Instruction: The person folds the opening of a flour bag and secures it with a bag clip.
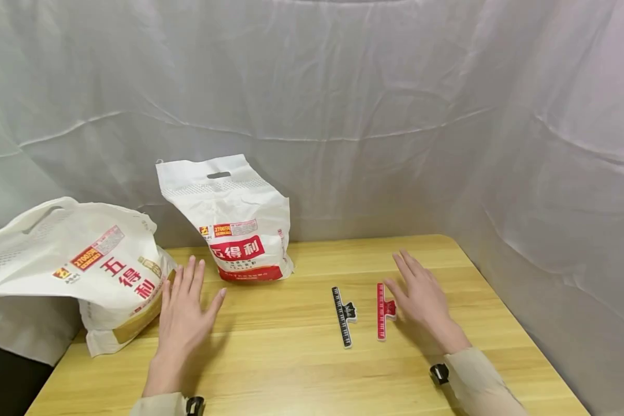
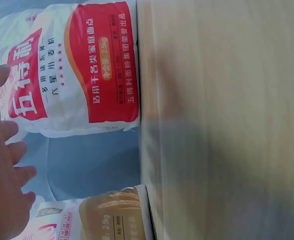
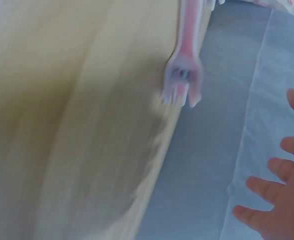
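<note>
My left hand (image 1: 186,315) hovers with straight, spread fingers over the left part of the table, holding nothing. Beside it leans a white flour bag (image 1: 119,266) with red lettering and a brown-gold lower part. Behind stands a second white flour bag (image 1: 249,231) with red print, upright, its handle slot on top. On the right, my right hand (image 1: 425,297) is held with fingers extended and nothing in it, close to a red bag clip (image 1: 381,312). A black bag clip (image 1: 341,318) lies left of the red one. In the right wrist view the red clip (image 3: 188,30) looks blurred.
Everything stands on a wooden table (image 1: 291,370), whose right edge slopes away toward the back. A grey cloth (image 1: 343,104) hangs behind the table and along its right side. Dark bands sit on both wrists.
</note>
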Demonstrator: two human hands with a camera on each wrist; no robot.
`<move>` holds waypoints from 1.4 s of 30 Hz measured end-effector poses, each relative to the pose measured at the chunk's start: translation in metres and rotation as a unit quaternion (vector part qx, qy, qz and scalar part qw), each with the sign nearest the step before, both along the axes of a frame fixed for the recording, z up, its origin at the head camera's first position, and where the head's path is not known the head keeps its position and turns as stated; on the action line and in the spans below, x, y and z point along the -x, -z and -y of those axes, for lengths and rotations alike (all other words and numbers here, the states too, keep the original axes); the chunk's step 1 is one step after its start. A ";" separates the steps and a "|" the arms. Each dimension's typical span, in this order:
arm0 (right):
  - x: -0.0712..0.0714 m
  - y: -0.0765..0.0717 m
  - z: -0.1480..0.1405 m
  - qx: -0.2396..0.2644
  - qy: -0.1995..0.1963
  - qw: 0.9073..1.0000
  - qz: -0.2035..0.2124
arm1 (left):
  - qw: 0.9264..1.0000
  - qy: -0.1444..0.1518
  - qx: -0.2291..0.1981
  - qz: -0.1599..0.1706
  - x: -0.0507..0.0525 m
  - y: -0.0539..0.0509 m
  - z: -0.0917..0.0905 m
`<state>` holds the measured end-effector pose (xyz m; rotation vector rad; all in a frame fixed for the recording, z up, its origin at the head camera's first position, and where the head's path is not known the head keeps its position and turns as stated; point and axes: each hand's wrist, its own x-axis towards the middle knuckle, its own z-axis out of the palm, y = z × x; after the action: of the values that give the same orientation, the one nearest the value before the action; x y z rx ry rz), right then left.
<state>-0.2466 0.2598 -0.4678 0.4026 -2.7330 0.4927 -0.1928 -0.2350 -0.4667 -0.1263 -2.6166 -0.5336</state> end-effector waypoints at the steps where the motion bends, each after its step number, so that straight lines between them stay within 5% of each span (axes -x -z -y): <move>1: 0.001 -0.002 0.003 0.006 -0.003 1.000 -0.005 | 1.000 -0.002 -0.001 -0.011 0.001 -0.001 -0.001; 10: 0.009 -0.020 0.035 0.041 -0.046 0.993 -0.103 | 0.996 -0.012 -0.026 -0.088 0.011 -0.004 -0.008; 23: 0.024 -0.034 0.091 0.066 -0.134 0.972 -0.183 | 0.996 -0.014 -0.046 -0.077 0.026 -0.011 -0.015; 32: 0.033 -0.034 0.129 0.059 -0.169 0.965 -0.192 | 0.996 -0.013 -0.038 -0.074 0.038 -0.011 -0.018; 42: 0.038 -0.030 0.173 0.036 -0.179 0.972 -0.147 | 0.996 -0.012 -0.033 -0.086 0.047 -0.003 -0.017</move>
<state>-0.2842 0.0868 -0.4380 0.8822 -2.3553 0.5688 -0.2401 -0.2175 -0.4633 -0.1139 -2.4274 -0.5732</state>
